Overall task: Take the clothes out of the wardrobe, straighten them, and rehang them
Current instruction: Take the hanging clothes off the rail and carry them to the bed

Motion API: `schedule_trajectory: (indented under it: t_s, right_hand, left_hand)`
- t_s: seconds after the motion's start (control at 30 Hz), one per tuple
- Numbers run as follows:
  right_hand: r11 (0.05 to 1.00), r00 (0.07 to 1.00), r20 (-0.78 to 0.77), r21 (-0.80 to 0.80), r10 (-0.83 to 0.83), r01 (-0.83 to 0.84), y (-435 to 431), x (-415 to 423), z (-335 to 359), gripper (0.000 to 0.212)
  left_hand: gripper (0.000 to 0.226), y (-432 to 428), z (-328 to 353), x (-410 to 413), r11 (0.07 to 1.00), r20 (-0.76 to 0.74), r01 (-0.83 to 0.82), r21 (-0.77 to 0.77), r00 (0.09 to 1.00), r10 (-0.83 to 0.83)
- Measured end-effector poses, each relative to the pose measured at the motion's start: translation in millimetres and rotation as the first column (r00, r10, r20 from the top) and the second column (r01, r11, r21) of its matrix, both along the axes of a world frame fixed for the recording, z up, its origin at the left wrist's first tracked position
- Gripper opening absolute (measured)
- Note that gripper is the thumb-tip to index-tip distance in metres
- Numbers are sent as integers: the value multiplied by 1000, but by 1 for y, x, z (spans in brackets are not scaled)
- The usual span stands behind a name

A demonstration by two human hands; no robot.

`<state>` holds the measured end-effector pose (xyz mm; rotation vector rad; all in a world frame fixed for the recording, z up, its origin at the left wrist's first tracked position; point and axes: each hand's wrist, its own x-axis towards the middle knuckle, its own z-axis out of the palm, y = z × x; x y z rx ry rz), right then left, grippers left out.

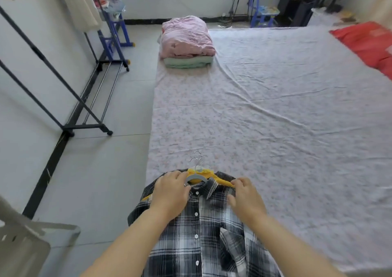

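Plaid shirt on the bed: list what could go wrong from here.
1. A grey hanger and a yellow hanger sit stacked at the collar of the plaid shirt, with their hooks bunched together. Lifting with the left hand and right hand may tangle them or pull out the wrong one.
2. The shirt's left side overhangs the edge of the bed, so it could slide toward the floor.

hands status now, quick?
Left hand: grips plaid shirt at its shoulder.
Right hand: touches yellow hanger; grip cannot be told.
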<state>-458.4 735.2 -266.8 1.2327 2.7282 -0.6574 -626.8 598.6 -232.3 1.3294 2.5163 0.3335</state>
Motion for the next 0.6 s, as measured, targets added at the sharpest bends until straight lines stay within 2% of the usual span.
schedule_trajectory:
  t_s: [0.17, 0.3, 0.43, 0.6]
  right_hand:
    - [983, 983, 34, 33, -183, 182, -42, 54, 28, 37]
    - [910, 910, 45, 52, -413, 410, -98, 106, 46, 38]
    - [764, 760, 74, 56, -646, 643, -174, 163, 60, 37]
    - [531, 521, 107, 130, -847, 837, -280, 241, 78, 41]
  left_hand:
    - [42, 10, 33, 22, 962, -48, 260, -88, 963, -265]
    - [45, 9, 51, 60, 840, -60, 513, -175, 847, -529]
    - [47, -3, 61, 113, 660, -84, 718, -223, 660, -746]
    - [45, -35, 73, 215, 356, -86, 908, -223, 345, -935]
